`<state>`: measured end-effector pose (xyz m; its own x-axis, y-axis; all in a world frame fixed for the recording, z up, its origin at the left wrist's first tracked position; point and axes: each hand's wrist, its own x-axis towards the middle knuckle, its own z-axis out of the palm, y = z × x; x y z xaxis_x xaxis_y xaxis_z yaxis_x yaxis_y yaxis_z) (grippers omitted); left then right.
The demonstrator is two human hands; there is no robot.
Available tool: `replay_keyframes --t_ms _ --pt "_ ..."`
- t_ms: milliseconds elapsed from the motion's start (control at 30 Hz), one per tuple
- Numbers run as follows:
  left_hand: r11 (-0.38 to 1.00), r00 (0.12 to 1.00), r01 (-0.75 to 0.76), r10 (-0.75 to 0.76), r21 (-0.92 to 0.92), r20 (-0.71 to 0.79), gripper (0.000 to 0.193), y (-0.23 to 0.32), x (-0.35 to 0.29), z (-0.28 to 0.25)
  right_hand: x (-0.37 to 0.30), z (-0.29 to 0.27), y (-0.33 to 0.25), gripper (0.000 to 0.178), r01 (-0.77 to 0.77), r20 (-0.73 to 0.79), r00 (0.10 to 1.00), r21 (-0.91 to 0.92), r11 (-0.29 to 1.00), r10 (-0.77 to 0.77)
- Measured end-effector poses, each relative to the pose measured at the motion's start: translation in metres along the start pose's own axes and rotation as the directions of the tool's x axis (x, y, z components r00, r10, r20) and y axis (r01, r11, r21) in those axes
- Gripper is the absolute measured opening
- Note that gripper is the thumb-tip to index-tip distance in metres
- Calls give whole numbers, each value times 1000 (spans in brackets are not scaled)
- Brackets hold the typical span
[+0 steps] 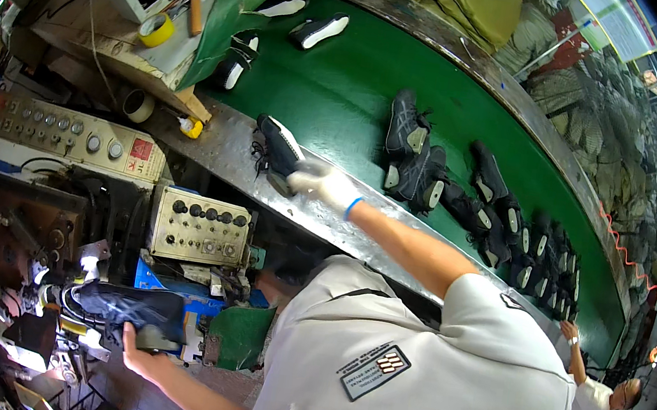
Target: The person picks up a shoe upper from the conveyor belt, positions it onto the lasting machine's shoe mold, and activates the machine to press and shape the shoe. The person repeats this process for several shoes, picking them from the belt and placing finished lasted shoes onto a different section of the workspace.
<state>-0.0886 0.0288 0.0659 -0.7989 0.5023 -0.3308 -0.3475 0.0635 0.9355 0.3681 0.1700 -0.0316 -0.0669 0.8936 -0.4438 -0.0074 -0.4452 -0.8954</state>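
My bare left hand [142, 360] is closed on the heel end of a dark lace-up sneaker [112, 303], its thumb showing and its other fingers mostly hidden. The toe end of that sneaker lies among the metal parts of a machine [52, 289]. My right hand [326, 186], in a white glove with a blue cuff edge, grips one end of another dark sneaker [276, 152]. This second sneaker is tipped on its side over the metal edge [229, 138] of the green belt, with its pale sole turned toward the belt and its laces toward the machine.
Several dark sneakers [408, 170] lie along the green belt [344, 83]. Control boxes with knobs [201, 227] stand beside the machine. Yellow tape [156, 30] and a hammer-like wooden handle [195, 11] rest on a bench. Another person [598, 398] is at the far right.
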Motion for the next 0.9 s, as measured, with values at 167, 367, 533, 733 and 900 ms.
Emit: replay_keyframes --t_ms 167,367,533,733,900 --pt "983 910 -129 66 129 410 45 -14 -98 84 -45 98 -41 71 -125 483 870 410 903 -99" --pt "933 433 -148 -236 327 870 69 -48 -160 154 -60 44 -35 46 -111 193 981 624 774 -15" --pt "862 566 -306 -177 404 805 50 -65 -117 154 -82 -153 19 35 -20 -67 994 651 759 84" --pt "651 669 -543 -46 530 742 39 -84 -39 122 -130 -375 36 45 -252 -703 685 20 968 193" --pt "73 695 -719 70 691 715 36 -79 -16 90 -105 -532 63 54 -410 -938 341 -91 908 60"
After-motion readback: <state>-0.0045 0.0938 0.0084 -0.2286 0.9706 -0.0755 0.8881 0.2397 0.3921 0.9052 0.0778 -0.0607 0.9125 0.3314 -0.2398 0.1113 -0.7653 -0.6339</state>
